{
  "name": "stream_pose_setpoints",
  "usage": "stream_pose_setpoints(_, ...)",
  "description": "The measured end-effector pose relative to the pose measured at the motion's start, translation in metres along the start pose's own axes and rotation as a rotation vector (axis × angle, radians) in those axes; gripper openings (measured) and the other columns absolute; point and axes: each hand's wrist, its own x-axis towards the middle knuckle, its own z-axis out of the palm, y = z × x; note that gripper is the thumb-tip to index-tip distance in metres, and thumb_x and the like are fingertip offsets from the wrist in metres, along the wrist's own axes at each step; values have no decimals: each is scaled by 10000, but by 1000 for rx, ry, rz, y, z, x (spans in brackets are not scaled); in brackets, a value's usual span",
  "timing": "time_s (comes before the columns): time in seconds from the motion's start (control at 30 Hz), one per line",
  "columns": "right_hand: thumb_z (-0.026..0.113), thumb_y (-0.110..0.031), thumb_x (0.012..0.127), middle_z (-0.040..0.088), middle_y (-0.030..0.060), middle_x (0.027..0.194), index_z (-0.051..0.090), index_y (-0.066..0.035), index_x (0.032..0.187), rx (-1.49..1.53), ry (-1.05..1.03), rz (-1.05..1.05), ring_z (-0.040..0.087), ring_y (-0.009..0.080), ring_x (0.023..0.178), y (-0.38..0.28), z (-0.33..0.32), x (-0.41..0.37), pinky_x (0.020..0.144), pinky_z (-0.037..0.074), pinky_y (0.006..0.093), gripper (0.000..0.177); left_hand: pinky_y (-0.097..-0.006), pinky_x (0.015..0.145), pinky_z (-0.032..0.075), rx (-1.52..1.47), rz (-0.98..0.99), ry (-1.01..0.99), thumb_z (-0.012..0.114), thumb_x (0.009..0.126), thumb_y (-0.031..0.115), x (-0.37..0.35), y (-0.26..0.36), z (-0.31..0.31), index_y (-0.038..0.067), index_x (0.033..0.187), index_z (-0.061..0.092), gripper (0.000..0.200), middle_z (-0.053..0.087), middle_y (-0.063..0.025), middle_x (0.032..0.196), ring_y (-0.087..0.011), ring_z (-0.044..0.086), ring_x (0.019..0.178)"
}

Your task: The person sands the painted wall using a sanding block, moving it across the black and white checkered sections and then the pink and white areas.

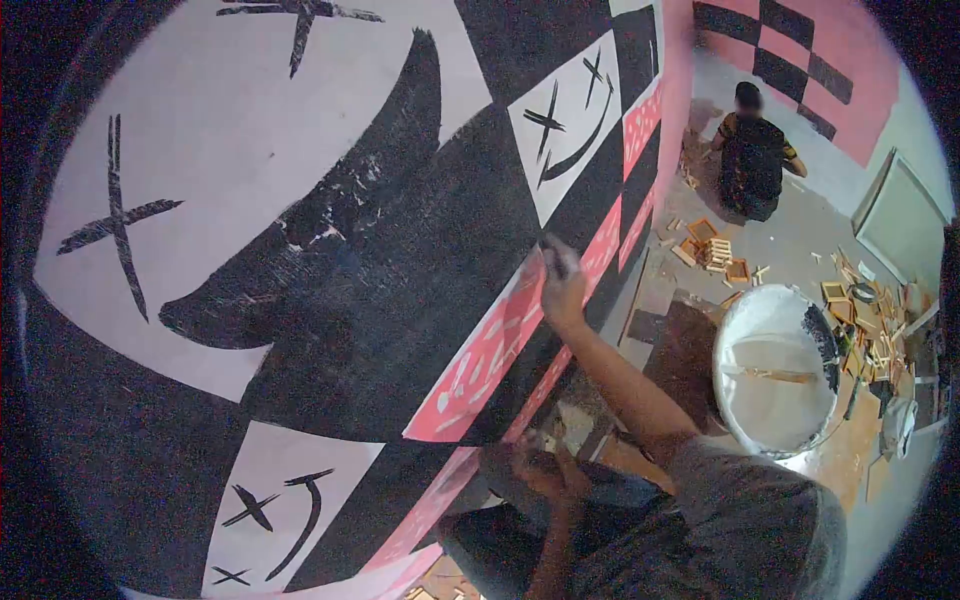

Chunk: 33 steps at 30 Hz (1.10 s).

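My right hand (563,285) is raised to the painted wall (350,320), at the upper end of a pink strip (480,365) with white marks. Its fingers are closed in a pinch at the boundary with a black square; whatever they hold is too blurred to name. Lower down, near my dark-clothed leg, my left hand (552,470) appears curled around something pale, dim and partly hidden. A white square with a black crossed-eye smiley (572,125) sits above my right hand. Another smiley square (275,515) is at lower left.
To my right stands a white bucket (727,415) of pale paint with a stick (770,375) across it. Wooden pieces (715,255) and scraps litter the floor. A person (755,160) crouches near the far pink-and-black wall (800,50). A pale panel (900,210) leans at right.
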Motion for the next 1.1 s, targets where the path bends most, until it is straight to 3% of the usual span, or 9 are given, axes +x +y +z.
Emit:
stream_pose_setpoints(0.1, 581, -103, 902, 588, 209, 1150, 539, 49, 1230, 170, 263, 184, 601, 278, 1013, 0, 15, 24, 887, 472, 366, 364, -438, 1006, 318, 190, 35, -136, 622, 875, 216, 1, 3, -1, -27, 1218, 422, 465, 429, -180, 1192, -311, 405, 1154)
stream_pose_setpoints(0.3, 410, 12, 860, 576, 163, 1247, 507, 85, 1224, -106, 24, -329, 547, 216, 1129, 0, 28, -63, 965, 414, 363, 384, -446, 981, 310, 389, 27, -313, 632, 866, 256, 13, 24, -15, -34, 1209, 430, 492, 436, -190, 1183, -306, 406, 1123)
stream_pose_setpoints(0.4, 604, -5, 766, 603, 232, 1168, 573, 27, 1165, -209, -121, -598, 596, 358, 1084, -11, -2, -13, 891, 470, 383, 402, -454, 976, 322, 288, -72, -243, 635, 861, 274, 12, 31, -12, -34, 1214, 430, 511, 435, -192, 1185, -316, 421, 1111)
stream_pose_setpoints(0.53, 576, 0, 803, 585, 206, 1218, 543, 55, 1198, 162, 196, -10, 561, 341, 1156, -6, 48, -33, 963, 434, 369, 401, -459, 970, 347, 315, -17, -158, 627, 870, 293, -17, -18, -24, -28, 1250, 403, 546, 429, -192, 1199, -323, 440, 1100)
stream_pose_setpoints(0.7, 547, -101, 866, 530, 136, 1309, 518, -55, 1303, -378, -348, -733, 525, 248, 1172, -17, 6, -39, 1040, 363, 399, 441, -452, 968, 362, 616, -225, -250, 620, 877, 301, 19, 35, -45, -28, 1280, 350, 585, 446, -184, 1178, -304, 459, 1083)
stream_pose_setpoints(0.77, 509, -155, 896, 515, 130, 1325, 521, -64, 1304, -248, -252, -428, 507, 249, 1190, 27, 9, -22, 1063, 337, 410, 419, -443, 953, 372, 482, -198, -150, 625, 872, 293, 23, 43, -62, -23, 1279, 354, 582, 457, -182, 1169, -299, 473, 1065)
stream_pose_setpoints(0.93, 418, -221, 948, 472, 120, 1377, 396, -67, 1401, 1395, -141, 290, 418, 196, 1288, -6, 76, -95, 1114, 239, 350, 479, -422, 915, 399, 354, -173, 72, 637, 858, 272, 31, 50, -98, -10, 1277, 364, 574, 484, -176, 1146, -285, 506, 1018)
stream_pose_setpoints(1.0, 410, -244, 970, 449, 128, 1405, 402, -76, 1398, 284, -376, -575, 448, 257, 1261, -3, 51, -87, 1079, 301, 343, 460, -414, 900, 410, 352, -174, 147, 642, 853, 264, 33, 51, -113, -5, 1277, 368, 571, 495, -173, 1137, -279, 519, 1000)
stream_pose_setpoints(1.1, 456, -209, 946, 420, 135, 1428, 392, -51, 1396, 380, -359, -349, 418, 272, 1290, 55, 45, -58, 1089, 286, 354, 482, -402, 877, 425, 322, -161, 253, 649, 845, 251, 36, 56, -138, 3, 1276, 374, 568, 511, -170, 1123, -271, 539, 972)
